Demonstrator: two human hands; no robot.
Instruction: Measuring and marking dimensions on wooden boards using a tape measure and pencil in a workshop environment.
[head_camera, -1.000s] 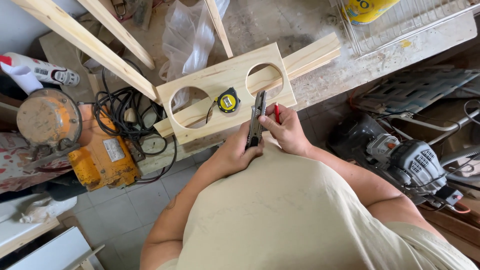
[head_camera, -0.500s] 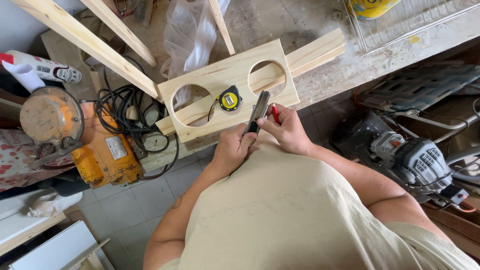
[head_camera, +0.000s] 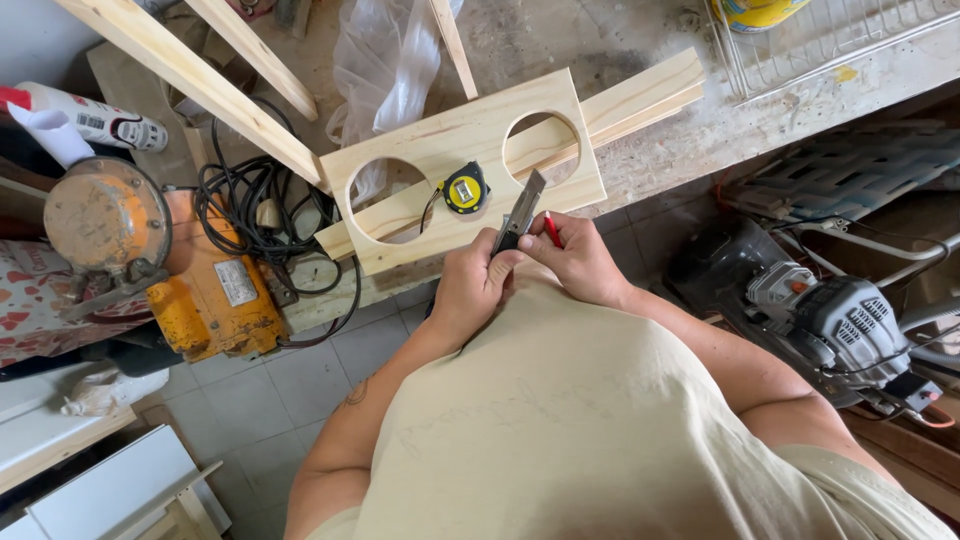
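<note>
Near the middle of the frame, the left hand (head_camera: 472, 290) grips a grey box knife (head_camera: 521, 213). The right hand (head_camera: 580, 262) pinches a red pencil (head_camera: 552, 229) against its blade. The sharpening looks only just begun. The wooden board (head_camera: 462, 165) with two round holes waits on the tabletop (head_camera: 700, 140).

A woodworking shop: dusty workbench (head_camera: 700, 130), pine laths (head_camera: 190, 85), tape measure (head_camera: 465, 190), and power tools (head_camera: 820, 320) on the floor.
</note>
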